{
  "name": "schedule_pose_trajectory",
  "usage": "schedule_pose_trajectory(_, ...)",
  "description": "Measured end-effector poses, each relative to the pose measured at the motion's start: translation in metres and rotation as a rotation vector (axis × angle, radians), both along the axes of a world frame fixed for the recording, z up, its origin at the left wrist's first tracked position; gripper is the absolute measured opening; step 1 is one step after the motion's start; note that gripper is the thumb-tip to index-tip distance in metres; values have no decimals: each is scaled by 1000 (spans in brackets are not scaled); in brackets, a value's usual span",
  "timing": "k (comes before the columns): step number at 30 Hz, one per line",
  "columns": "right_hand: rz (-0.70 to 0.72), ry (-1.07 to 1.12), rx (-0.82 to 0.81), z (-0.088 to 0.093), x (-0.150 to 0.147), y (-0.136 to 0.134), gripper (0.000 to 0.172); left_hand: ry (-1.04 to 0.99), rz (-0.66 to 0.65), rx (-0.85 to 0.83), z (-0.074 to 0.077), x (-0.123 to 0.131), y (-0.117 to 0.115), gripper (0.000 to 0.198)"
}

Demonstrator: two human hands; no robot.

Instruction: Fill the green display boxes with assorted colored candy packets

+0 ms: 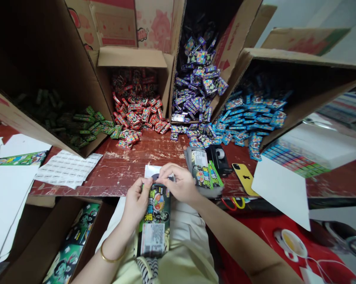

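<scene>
Black pouch [154, 221]: lying over the lap [189, 244], long axis running away toward the red table [130, 165] edge.
Left hand [138, 201]: clasping its upper left side.
Right hand [180, 183]: pinching the top end, reaching in from the right.

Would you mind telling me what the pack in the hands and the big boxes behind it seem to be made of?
The pack looks like glossy printed plastic film, given its sheen and creases. The boxes look like matt brown cardboard, with folded flaps.
</scene>
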State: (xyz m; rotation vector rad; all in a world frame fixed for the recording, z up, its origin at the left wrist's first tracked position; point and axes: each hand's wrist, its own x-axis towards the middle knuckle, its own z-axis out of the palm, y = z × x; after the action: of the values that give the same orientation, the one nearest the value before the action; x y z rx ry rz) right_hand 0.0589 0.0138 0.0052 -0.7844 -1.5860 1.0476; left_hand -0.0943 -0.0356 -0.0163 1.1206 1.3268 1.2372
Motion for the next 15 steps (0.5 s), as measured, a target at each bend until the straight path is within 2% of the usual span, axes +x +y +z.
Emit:
schedule_pose_trajectory(3,-79,104,-60,2,4,-3,13,-26,13,-28,-3,0,-1,31)
schedule_pose_trajectory(5,-47,154,-183,3,6,-2,20,-82,-2,-56,-5,2,-2,27)
schedule_pose_trajectory(7,4,134,-282,5,7,-1,30,-151,-31,-76,-7,4,-2,33)
schedule_pose_trajectory(8,23,103,-299,5,7,0,27,-172,-39,-75,-8,4,-1,34)
schedule_pose_trajectory(11,43,-7,-230,6,9,1,9,-154,-53,-57,-10,3,2,32)
schedule_pose_trajectory(15,34,-130,-94,12,11,2,4,-126,-108,-76,-12,0,4,31)
